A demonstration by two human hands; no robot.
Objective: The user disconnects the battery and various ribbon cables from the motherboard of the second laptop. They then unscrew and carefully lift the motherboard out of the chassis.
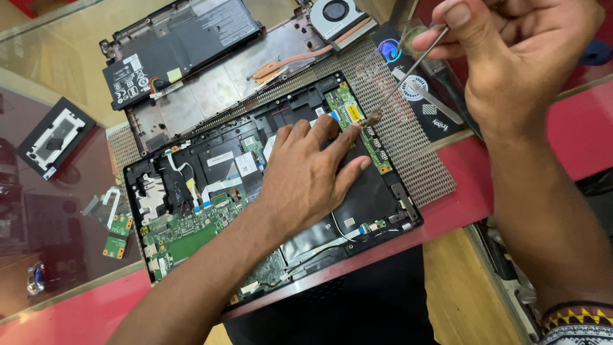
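Right hand (511, 57) pinched a thin screwdriver (408, 70), tip at the small green daughterboard (357, 121) in the opened laptop base (268, 204). Left hand (306, 176) lay flat, 5 fingers spread, pinning the base. I judged the board light, stiff, fragile (hold by edges only).

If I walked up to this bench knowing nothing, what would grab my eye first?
Probably the opened laptop base in the middle, its green circuit boards bare, with the left hand pressed flat on it. At upper right, the right hand holds a thin metal tool whose tip meets a small green board. Behind lies the removed bottom cover, carrying a black battery and a fan.
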